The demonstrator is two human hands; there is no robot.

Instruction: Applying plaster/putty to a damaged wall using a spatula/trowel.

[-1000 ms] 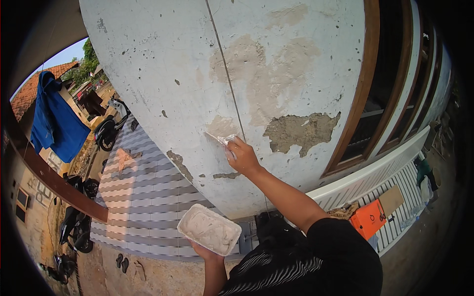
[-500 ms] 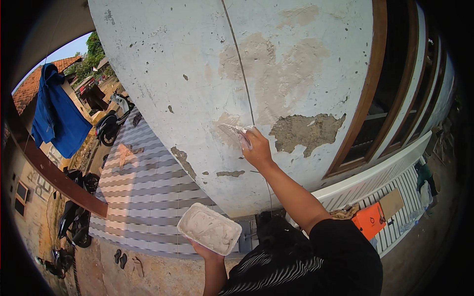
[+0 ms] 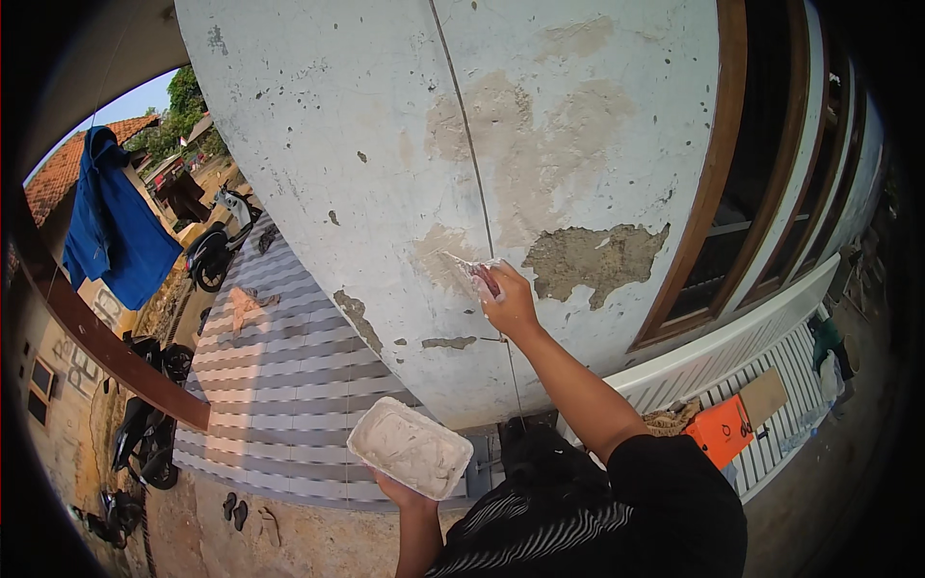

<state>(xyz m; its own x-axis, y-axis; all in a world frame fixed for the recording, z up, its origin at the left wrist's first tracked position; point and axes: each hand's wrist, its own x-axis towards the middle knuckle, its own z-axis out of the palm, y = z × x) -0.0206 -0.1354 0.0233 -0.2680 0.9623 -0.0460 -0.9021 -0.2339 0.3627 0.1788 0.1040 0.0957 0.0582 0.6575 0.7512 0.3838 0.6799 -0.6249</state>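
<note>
My right hand [image 3: 513, 304] is closed around the reddish handle of a putty knife [image 3: 488, 280]. Its putty-smeared blade is at the white wall [image 3: 289, 125], over a beige putty patch [image 3: 441, 252]. Just right of that hand is a bare grey patch [image 3: 599, 258] where the paint has come off. Low in front of me, my left hand [image 3: 405, 493] supports a white plastic tub [image 3: 387, 472] from below; most of its fingers are hidden under it. Pale putty [image 3: 412, 447] coats the inside of the tub.
A thin dark cable [image 3: 466, 125] runs down the wall past my right hand. To the right are brown-framed windows [image 3: 708, 193] and a white slatted bench [image 3: 771, 438] bearing an orange box [image 3: 719, 435]. At left, a blue garment [image 3: 120, 222] hangs above the tiled floor [image 3: 289, 385].
My right hand has shifted slightly right and down along the wall with the putty knife, whose reddish handle now shows more. The tub in my left hand is nearly unmoved.
</note>
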